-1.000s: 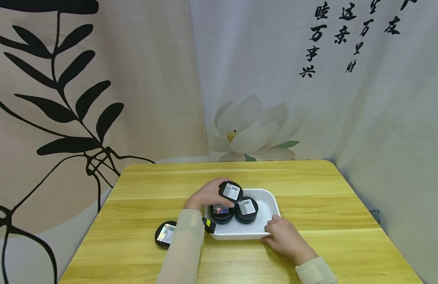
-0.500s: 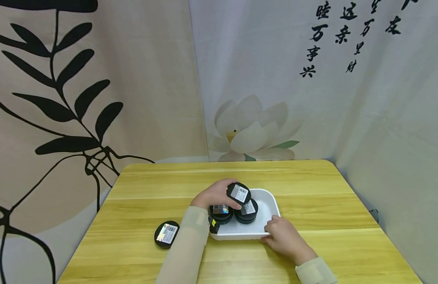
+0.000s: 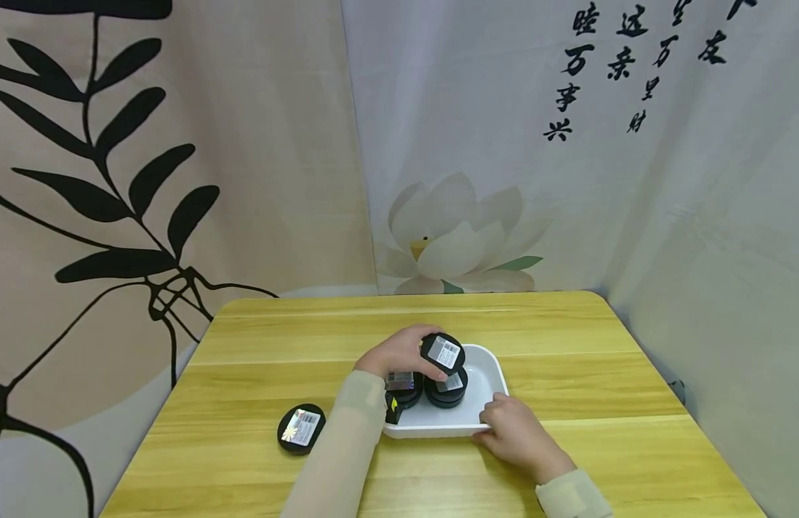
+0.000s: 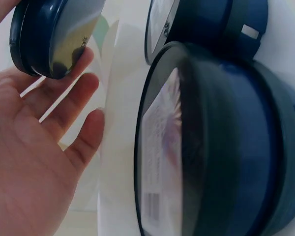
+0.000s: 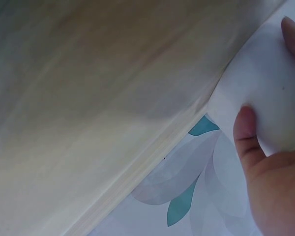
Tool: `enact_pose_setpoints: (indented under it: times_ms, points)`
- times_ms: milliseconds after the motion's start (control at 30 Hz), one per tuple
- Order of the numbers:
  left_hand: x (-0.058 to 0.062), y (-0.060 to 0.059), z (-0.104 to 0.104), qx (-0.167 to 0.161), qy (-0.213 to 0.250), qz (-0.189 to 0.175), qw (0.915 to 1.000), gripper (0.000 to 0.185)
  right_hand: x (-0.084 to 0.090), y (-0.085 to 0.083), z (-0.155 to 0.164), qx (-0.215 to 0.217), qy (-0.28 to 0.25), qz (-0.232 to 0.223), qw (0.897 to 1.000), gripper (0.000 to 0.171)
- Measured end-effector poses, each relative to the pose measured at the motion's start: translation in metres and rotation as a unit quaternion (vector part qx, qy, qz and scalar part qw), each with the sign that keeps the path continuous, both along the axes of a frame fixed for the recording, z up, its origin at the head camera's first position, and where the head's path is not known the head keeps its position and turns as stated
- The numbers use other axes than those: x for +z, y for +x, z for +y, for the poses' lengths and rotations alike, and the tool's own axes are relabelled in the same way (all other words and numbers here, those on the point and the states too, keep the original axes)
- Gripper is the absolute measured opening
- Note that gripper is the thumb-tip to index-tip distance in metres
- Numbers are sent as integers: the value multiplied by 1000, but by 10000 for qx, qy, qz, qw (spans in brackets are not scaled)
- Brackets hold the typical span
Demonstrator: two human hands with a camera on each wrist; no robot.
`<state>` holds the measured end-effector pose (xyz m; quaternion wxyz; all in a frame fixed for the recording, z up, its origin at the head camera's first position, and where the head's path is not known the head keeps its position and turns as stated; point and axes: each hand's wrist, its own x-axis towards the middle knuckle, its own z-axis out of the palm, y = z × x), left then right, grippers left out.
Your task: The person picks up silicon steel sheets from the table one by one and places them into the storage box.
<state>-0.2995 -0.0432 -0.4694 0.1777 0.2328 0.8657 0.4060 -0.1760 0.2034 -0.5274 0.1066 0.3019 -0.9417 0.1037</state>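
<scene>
In the head view my left hand [image 3: 399, 352] pinches a flat round black tub [image 3: 443, 352] between thumb and fingers, with its labelled face tilted up. It hangs over the right stack of tubs [image 3: 446, 394] in a white tray [image 3: 486, 381]; whether they touch, I cannot tell. The left stack [image 3: 408, 394] is partly covered by my left wrist. The left wrist view has the held tub [image 4: 56, 37] at upper left, and labelled stacked tubs [image 4: 226, 142] beside my hand. My right hand [image 3: 516, 435] grips the tray's front right corner, the thumb [image 5: 246, 123] against its wall.
Another labelled black tub [image 3: 301, 429] lies on the wooden table [image 3: 567, 360], left of my left forearm. Printed curtains [image 3: 276, 180] hang behind and beside the table.
My left hand has moved to the right with the tub, from between the two stacks to over the right one. My right hand keeps its hold on the tray.
</scene>
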Motion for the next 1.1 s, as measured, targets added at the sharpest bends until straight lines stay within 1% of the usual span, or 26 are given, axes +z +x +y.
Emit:
enact_pose_setpoints:
  times_ms: [167, 400, 500, 767, 1100]
  points:
    - [-5, -2, 4, -129, -49, 172, 9998, 92, -2, 0, -1, 19, -14, 30, 10000, 31]
    - [-9, 0, 4, -20, -639, 632, 9960, 95, -1, 1, -1, 44, -53, 131, 9999, 32]
    - [-11, 1, 4, -78, -770, 677, 9947, 94, 1, 1, -1, 66, -63, 158, 9998, 32]
    - [-13, 2, 6, -150, -1063, 604, 9924, 92, 1, 1, -2, 70, -86, 201, 9997, 32]
    - [-14, 4, 9, -210, -1347, 618, 9887, 93, 4, 3, -2, -25, -11, 58, 10000, 31]
